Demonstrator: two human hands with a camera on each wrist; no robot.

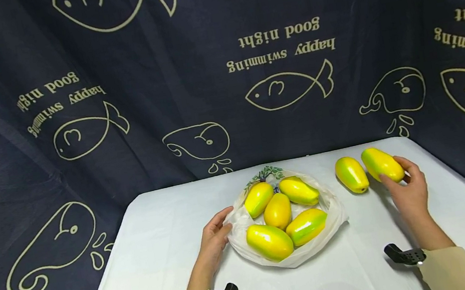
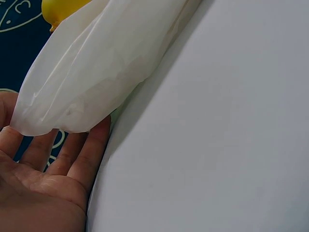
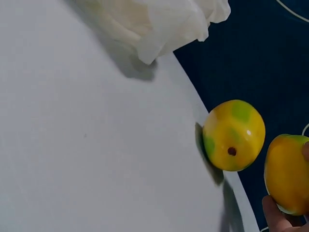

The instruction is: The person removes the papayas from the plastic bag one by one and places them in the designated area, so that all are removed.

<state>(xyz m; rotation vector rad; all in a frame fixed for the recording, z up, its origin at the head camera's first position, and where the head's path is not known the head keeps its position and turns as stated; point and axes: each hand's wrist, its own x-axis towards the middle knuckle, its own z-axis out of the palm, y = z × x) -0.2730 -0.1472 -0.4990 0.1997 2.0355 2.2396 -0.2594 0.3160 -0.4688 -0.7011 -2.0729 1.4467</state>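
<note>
Near the far right corner of the worktop, a papaya-like fruit was gripped between the thumb and fingers of the right hand; a loose fruit was left just beside it. The rim of the open plastic bag, in which five similar fruits were gathered, was held by the left hand. The glossy, rounded fruit could be dropped if pinched off-centre, its loose neighbour could be knocked off the far edge, and the thin rim could be torn by a hard pull.
</note>
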